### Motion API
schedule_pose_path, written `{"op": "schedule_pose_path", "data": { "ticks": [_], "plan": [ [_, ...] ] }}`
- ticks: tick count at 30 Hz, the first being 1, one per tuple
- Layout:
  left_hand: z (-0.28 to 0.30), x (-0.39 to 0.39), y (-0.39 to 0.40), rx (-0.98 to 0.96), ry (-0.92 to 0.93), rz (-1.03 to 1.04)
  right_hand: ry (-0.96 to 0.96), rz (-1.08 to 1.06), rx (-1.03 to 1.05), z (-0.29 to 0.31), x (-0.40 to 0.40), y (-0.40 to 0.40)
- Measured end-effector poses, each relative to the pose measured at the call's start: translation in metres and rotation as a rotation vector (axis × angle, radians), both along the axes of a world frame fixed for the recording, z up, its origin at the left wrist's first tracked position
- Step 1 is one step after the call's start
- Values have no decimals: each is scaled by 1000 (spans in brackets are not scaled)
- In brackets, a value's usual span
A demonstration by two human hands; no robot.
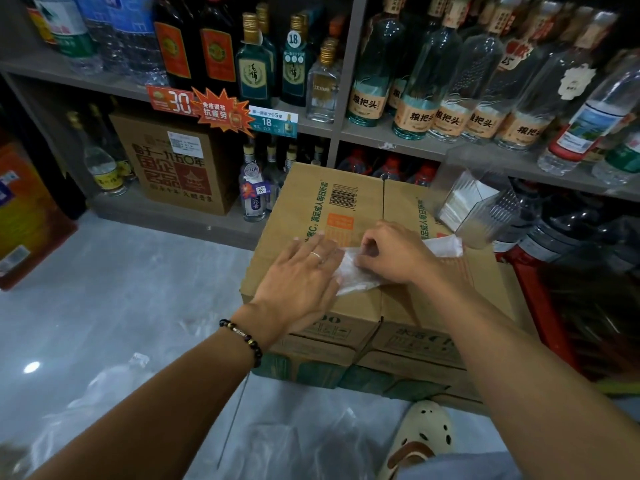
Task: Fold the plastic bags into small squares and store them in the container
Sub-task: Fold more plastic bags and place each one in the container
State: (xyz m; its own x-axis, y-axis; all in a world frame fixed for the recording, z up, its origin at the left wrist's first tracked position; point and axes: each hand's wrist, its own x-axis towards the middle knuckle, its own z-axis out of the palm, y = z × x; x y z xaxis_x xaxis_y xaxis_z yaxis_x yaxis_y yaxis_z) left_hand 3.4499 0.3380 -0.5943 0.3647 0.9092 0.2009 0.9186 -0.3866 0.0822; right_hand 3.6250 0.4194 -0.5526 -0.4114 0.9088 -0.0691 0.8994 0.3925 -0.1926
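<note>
plastic bag [349,275] on cardboard box [398,306], container [474,199] behind

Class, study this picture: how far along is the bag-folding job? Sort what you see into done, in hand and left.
Done: the clear container on the cardboard box already holds folded white squares. In hand: the left hand presses flat on a plastic bag lying on the box while the right hand pinches its fold. Left: loose clear bags on the floor are not yet folded.

A cardboard box [363,206] carries a plastic bag [349,275] and clear container [474,202]
</note>
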Motion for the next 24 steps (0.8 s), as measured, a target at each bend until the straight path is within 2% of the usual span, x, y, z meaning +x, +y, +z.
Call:
{"op": "schedule_pose_path", "data": {
  "ticks": [3, 10, 14, 19, 21, 24],
  "plan": [
    [-12, -2, 0, -146, 4, 92, 9, -4, 23, -4, 3, 2],
    [-16, -5, -2, -158, 26, 110, -34, -9, 72, -7, 1, 6],
    [-15, -5, -3, -183, 41, 113, -47, -41, 214, -10, 2, -3],
    [-15, -4, -3, -200, 54, 115, -6, 190, 70, -20, -12, -47],
    [-15, -5, -3, -189, 71, 116, -62, 248, 5, -33, -9, -55],
    [-15, -5, -3, -176, 92, 114, -193, 211, -52, -44, 12, -46]
  ]
}}
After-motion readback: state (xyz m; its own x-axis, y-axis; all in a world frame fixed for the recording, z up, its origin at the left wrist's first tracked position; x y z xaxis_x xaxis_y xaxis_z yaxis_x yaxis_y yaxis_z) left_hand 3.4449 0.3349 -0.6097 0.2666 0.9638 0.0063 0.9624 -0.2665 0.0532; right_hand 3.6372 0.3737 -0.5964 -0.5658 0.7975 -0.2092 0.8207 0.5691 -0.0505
